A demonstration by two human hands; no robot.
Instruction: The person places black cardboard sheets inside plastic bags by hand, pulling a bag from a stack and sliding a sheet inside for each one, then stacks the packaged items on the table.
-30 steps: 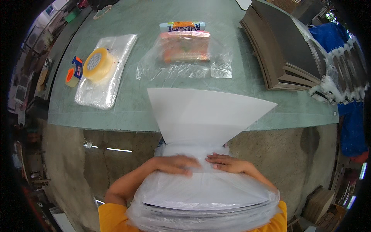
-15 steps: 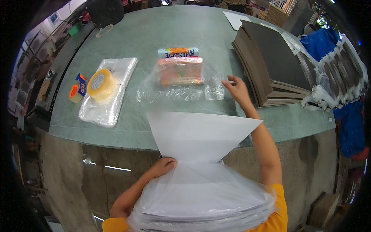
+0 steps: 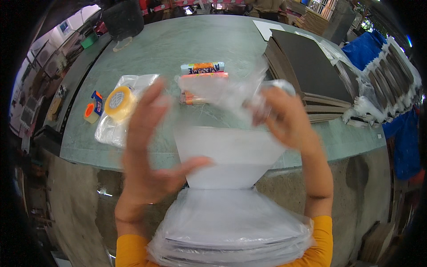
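Head view only: right hand [image 3: 284, 118] has come back from the far side of the table, where it was reaching half a second ago, and is now raised over the near edge, fingers pinched shut on a clear plastic bag [image 3: 231, 91] that hangs crumpled between the two hands. Left hand [image 3: 149, 155] has lifted off the bagged stack [image 3: 231, 231] in the lap, where it lay before; it is now up with fingers spread apart, blurred by motion, and I cannot tell whether it touches the clear plastic bag. White sheet [image 3: 229, 155] sits unchanged, sticking up out of the bagged stack and overlapping the table edge [image 3: 133, 162]. Counts: one clear plastic bag in hand; one white sheet standing out; one bagged stack in the lap, number of sheets inside not readable. On the table: one yellow tape roll [image 3: 119, 101] lying on one flat pile of clear bags [image 3: 126, 111], same spot as earlier; one orange tape dispenser [image 3: 92, 109] just beside it to the left; one printed packet [image 3: 202, 67] with a pink-orange pack [image 3: 200, 86] just behind the raised bag; one stack of dark boards [image 3: 307, 75] at right, board count not readable.
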